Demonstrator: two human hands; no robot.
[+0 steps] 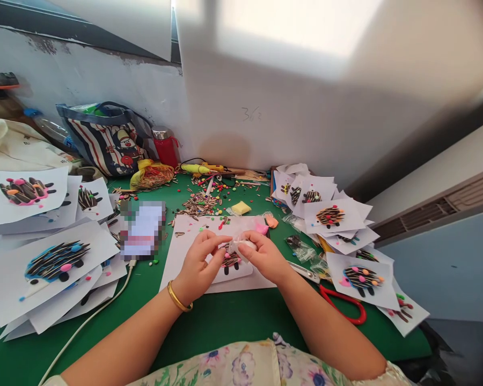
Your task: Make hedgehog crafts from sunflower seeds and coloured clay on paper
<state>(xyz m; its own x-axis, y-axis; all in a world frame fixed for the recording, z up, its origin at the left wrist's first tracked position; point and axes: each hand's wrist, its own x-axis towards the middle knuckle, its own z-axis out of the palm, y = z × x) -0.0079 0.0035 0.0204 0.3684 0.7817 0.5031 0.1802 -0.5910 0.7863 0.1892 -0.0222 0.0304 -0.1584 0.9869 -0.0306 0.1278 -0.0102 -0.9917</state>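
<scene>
Both hands meet over the middle of the table. My right hand (264, 256) is closed round a small packet of white modelling clay (247, 245) in clear plastic wrap. The fingers of my left hand (204, 262) pinch the left side of that wrap. Just beneath them lies a card with a seed-and-clay hedgehog (230, 260), partly hidden by the fingers. The card rests on a larger white sheet (177, 257). Pink clay (261, 229) and orange clay (271, 220) sit just beyond my right hand.
Stacks of hedgehog cards flank me, on the left (100, 244) and right (362, 257). Red-handled scissors (346, 316) lie by my right forearm. A cabled phone (143, 230) lies left of the sheet. Striped seeds (199, 206), a yellow clay packet (240, 208) and a red flask (166, 147) stand farther back.
</scene>
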